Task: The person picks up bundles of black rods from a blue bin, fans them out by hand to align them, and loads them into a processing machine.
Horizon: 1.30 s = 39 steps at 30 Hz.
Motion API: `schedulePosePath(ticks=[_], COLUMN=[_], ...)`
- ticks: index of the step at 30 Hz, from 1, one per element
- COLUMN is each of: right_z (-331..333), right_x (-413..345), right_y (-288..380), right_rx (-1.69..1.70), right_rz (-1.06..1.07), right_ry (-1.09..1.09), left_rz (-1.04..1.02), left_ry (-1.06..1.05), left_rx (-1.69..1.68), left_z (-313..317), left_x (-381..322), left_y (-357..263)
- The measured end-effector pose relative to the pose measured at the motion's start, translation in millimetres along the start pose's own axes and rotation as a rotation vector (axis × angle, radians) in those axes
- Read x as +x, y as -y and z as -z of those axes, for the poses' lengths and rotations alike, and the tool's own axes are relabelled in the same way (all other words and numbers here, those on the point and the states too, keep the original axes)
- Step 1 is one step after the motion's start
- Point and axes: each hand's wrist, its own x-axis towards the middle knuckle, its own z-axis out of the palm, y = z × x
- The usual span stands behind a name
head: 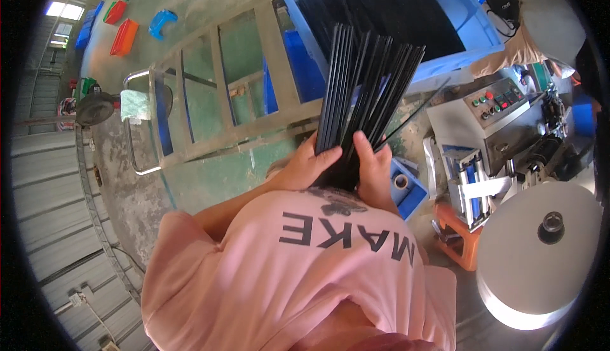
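A fanned bundle of thin black strips [364,84] rises from between both hands in front of my chest. My left hand [305,165] grips the bundle on its left side, thumb across the strips. On the right side my right hand [374,170] holds it, thumb pointing up; one strip [417,114] sticks out apart from the others towards the upper right. Beyond the hands, a blue plastic crate [476,36] is filled with many similar black strips [391,8]. The lower ends of the held strips are partly hidden by my hands.
The crate stands by a metal rack frame [264,36]. At the right are a machine with a button panel [495,101], a large white roll [533,255], an orange stool [460,241] and a small blue bin [410,194] holding a tape roll. Coloured bins [125,36] lie on the floor.
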Motion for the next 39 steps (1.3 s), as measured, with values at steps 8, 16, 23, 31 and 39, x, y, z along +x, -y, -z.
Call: schedulePosePath(ticks=[8,16,23,31,39], right_z=[1,4,34,49,61], right_x=[0,9,1,6,2], right_y=[-4,9,27,80,57], right_rx=[0.082,0.027,0.216,-0.433,-0.225], right_rz=[-0.074,-0.139,0.101,-0.288,-0.246], right_ry=[0.089,0.025,-0.032,0.772,0.797], left_rz=[0.028,0.086,-0.290,-1.471,-1.320], left_ry=[0.004,0.286,0.458,0.476,0.514], left_rx=[0.377,0.831,0.759,1.687,1.522], left_z=[-9,-11,-5,-4,16], left_x=[-4,5,20,83,74], left_y=[-6,-44,-71,-132,-110])
